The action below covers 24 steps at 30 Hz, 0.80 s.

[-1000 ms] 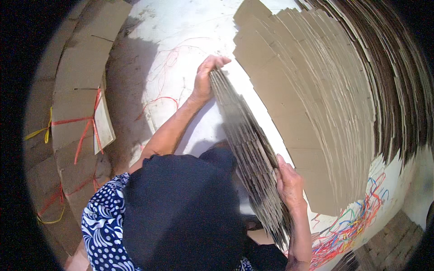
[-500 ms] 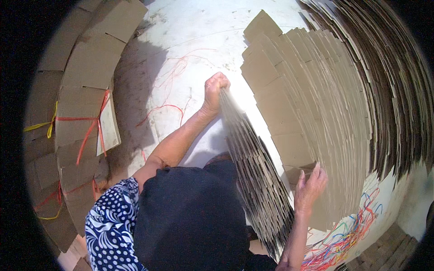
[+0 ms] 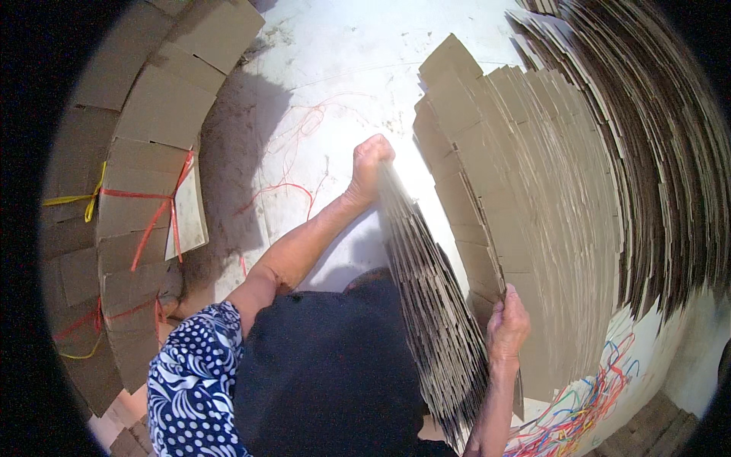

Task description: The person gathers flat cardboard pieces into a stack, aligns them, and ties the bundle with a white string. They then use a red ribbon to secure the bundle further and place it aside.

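My left hand (image 3: 373, 161) grips the far end of a thick bunch of flattened cardboard sheets (image 3: 438, 305), which stands on edge and slants along my right side. To the right, my right hand (image 3: 509, 324) is closed on the near edge of a single cardboard sheet (image 3: 466, 206). This sheet is tilted away from the front of a leaning row of flat cardboard sheets (image 3: 541, 213), with a dark gap along its edge. My fingertips are partly hidden behind the sheet.
Darker stacked cardboard (image 3: 655, 152) stands farther right. Cardboard bundles (image 3: 164, 107) tied with red and yellow strips line the left. Loose coloured strips (image 3: 594, 396) lie at the lower right, and red string (image 3: 293, 186) lies on the white floor (image 3: 335, 46).
My right hand, fingers apart before, has closed on the front sheet's edge and drawn it leftward off the row. My left hand keeps its grip; the view has shifted slightly.
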Motion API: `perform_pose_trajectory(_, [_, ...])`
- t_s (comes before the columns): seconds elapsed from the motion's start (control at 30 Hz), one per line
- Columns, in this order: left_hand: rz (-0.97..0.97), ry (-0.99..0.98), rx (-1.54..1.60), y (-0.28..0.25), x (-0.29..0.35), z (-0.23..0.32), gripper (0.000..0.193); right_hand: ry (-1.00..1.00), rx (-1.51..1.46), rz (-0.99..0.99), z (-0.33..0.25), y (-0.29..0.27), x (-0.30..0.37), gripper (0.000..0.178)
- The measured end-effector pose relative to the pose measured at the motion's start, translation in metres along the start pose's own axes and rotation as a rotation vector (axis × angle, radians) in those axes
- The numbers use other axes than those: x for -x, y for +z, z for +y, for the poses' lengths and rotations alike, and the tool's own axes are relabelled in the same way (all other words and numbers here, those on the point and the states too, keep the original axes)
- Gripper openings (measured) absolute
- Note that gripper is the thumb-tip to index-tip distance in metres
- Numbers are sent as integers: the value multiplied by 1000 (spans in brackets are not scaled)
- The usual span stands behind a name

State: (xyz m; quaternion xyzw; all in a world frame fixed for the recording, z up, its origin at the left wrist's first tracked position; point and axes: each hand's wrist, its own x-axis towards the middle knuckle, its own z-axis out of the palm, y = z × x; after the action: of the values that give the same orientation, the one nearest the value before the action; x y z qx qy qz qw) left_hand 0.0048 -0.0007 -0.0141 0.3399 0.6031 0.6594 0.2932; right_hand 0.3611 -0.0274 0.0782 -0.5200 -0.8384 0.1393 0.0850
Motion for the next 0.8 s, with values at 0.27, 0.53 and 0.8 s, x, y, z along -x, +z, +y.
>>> perform_pose_trajectory(0.27, [17, 543, -379, 6, -76, -13, 10, 82, 139, -55, -10, -2, -40, 20])
perform_pose_trajectory(0.53, [-104, -89, 240, 31, -110, 8, 22, -68, 227, 51, -14, -2, -51, 24])
perform_pose_trajectory(0.8, [32, -156, 381, 22, -110, 5, 14, -114, 159, 79, -16, 4, -38, 50])
